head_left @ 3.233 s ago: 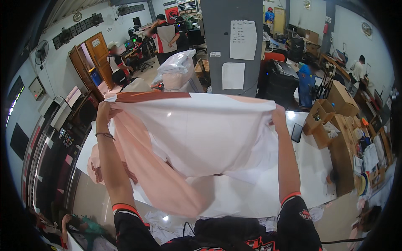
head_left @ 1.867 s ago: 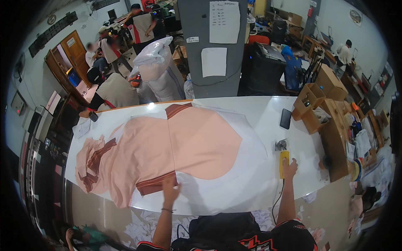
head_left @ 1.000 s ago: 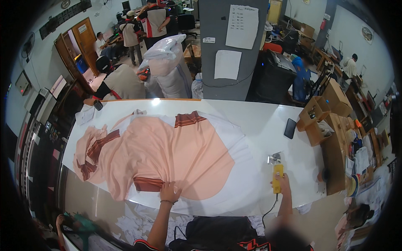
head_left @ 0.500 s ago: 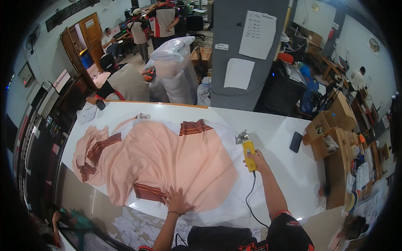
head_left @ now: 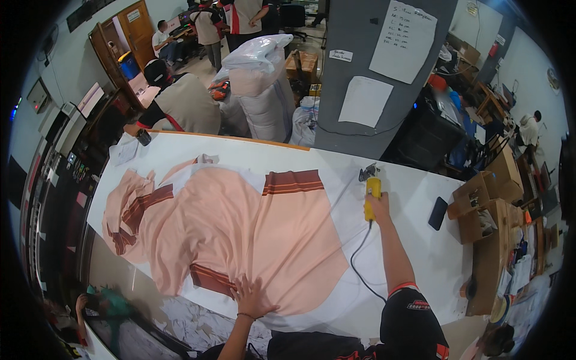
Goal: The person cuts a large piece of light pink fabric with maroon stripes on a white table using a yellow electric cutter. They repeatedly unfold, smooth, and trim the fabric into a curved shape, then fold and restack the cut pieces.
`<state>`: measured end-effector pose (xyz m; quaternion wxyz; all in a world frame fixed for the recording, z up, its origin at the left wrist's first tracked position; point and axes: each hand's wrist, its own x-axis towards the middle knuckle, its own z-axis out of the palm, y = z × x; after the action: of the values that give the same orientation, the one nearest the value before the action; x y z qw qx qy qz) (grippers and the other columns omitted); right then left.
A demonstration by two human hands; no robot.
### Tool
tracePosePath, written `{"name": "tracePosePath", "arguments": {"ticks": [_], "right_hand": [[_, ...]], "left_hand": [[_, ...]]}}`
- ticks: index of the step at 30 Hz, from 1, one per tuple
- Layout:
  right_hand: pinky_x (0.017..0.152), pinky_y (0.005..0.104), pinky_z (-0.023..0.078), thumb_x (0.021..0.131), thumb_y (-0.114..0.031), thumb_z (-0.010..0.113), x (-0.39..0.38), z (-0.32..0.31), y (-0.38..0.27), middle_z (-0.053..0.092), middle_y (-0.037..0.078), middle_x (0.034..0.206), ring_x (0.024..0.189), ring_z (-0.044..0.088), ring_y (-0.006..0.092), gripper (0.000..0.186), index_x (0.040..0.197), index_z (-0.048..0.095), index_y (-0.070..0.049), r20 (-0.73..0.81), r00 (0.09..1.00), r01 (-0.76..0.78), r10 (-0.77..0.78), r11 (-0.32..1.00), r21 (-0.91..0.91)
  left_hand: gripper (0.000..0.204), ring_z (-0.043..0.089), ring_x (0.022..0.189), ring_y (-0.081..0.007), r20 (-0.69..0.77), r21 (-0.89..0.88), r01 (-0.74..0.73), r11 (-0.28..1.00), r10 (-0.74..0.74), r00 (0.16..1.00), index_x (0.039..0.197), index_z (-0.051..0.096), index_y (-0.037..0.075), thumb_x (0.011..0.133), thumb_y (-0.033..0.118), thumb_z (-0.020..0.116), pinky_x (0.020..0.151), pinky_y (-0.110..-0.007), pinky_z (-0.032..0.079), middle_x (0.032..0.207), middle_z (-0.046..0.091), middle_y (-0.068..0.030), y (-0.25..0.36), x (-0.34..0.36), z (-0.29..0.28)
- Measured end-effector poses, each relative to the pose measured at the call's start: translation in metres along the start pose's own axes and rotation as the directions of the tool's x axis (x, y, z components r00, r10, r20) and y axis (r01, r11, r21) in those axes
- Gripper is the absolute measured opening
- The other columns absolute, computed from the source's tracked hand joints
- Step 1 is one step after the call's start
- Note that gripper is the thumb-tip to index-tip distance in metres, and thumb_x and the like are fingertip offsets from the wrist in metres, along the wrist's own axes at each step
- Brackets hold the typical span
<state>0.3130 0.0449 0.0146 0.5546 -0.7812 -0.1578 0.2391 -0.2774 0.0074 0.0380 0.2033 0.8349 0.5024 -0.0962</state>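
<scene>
Left hand (head_left: pixel 251 296) flat, fingers spread, pressing down on the near hem of the peach garment (head_left: pixel 240 231); right hand (head_left: pixel 378 209) wrapped tight round the yellow handheld cutter (head_left: pixel 372 191), arm stretched out toward two o'clock. Garment spread wide over the white fabric layers (head_left: pixel 384 264) on the bench (head_left: pixel 420 180), occupying the centre and running out to nine o'clock, with striped brown bands at twelve, at nine and just beside the left hand at seven. Cutter blade resting on the white layers at about one o'clock from the garment, apart from the peach cloth, black cord (head_left: pixel 360 264) trailing back toward the body at five o'clock.

Judging by the layout: garment laid out and pinned flat (smoothing seemingly finished), no cut line visible yet in the white fabric, so cutting apparently only at its start, nearly all of it left.

Further out: dark phone (head_left: pixel 438 213) lying on the bench at three o'clock, cardboard boxes (head_left: pixel 486 204) beyond it, grey pillar (head_left: pixel 372 66) with paper sheets at twelve, bagged white rolls (head_left: pixel 258 90) at eleven, a seated person (head_left: pixel 180 105) past the far bench edge at ten.
</scene>
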Motion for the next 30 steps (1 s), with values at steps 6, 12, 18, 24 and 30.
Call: {"name": "tracePosePath", "arguments": {"ticks": [6, 12, 18, 24, 30], "right_hand": [[0.057, 0.0384, 0.06, 0.084, -0.008, 0.083, -0.156, -0.118, 0.01, 0.068, 0.016, 0.092, 0.069, 0.07, 0.023, 0.056, 0.121, 0.042, 0.0, 0.253, 0.96, -0.095, 0.116, 0.991, -0.093], [0.064, 0.0381, 0.061, 0.08, -0.005, 0.084, -0.327, -0.184, 0.073, 0.068, 0.015, 0.096, 0.08, 0.072, 0.0232, 0.058, 0.122, 0.044, -0.001, 0.172, 0.964, -0.176, 0.203, 0.971, -0.161], [0.078, 0.0412, 0.061, 0.074, -0.013, 0.088, -0.43, -0.235, 0.125, 0.069, 0.02, 0.109, 0.091, 0.073, 0.0291, 0.067, 0.124, 0.046, -0.001, 0.051, 0.99, -0.099, 0.135, 0.893, -0.439], [0.093, 0.0481, 0.055, 0.07, -0.025, 0.084, -0.483, -0.252, 0.123, 0.068, 0.024, 0.118, 0.108, 0.069, 0.0398, 0.071, 0.13, 0.053, -0.001, -0.009, 0.999, -0.048, 0.053, 0.793, -0.607], [0.098, 0.0484, 0.052, 0.071, -0.024, 0.079, -0.519, -0.262, 0.116, 0.065, 0.024, 0.118, 0.111, 0.065, 0.0421, 0.066, 0.13, 0.06, 0.0, -0.058, 0.991, -0.129, 0.117, 0.812, -0.57]], "left_hand": [[0.118, 0.004, 0.155, -0.0624, -0.121, 0.012, -0.178, 0.984, 0.178, 0.977, 0.162, 0.037, 0.017, 0.071, 0.083, 0.073, 0.116, -0.082, 0.008, 0.17, 0.014, -0.0313, 0.017, -0.005, 0.017], [0.109, 0.009, 0.155, -0.0589, -0.066, 0.055, -0.503, 0.862, 0.506, 0.86, 0.163, 0.037, 0.017, 0.081, 0.083, 0.063, 0.119, -0.078, 0.011, 0.17, 0.019, -0.0294, 0.05, -0.017, 0.051], [0.112, 0.005, 0.157, -0.058, 0.011, 0.085, -0.515, 0.853, 0.516, 0.856, 0.166, 0.033, 0.017, 0.082, 0.084, 0.061, 0.119, -0.077, 0.009, 0.172, 0.011, -0.0307, 0.047, -0.046, 0.064], [0.117, -0.002, 0.157, -0.0586, 0.053, 0.087, -0.519, 0.85, 0.517, 0.855, 0.167, 0.029, 0.014, 0.081, 0.084, 0.063, 0.119, -0.078, 0.004, 0.172, 0.005, -0.0325, 0.045, -0.055, 0.07], [0.117, -0.004, 0.159, -0.0546, 0.045, 0.018, -0.501, 0.865, 0.5, 0.865, 0.168, 0.027, 0.013, 0.08, 0.079, 0.069, 0.123, -0.073, 0.0, 0.173, 0.004, -0.032, 0.05, -0.062, 0.068]]}}
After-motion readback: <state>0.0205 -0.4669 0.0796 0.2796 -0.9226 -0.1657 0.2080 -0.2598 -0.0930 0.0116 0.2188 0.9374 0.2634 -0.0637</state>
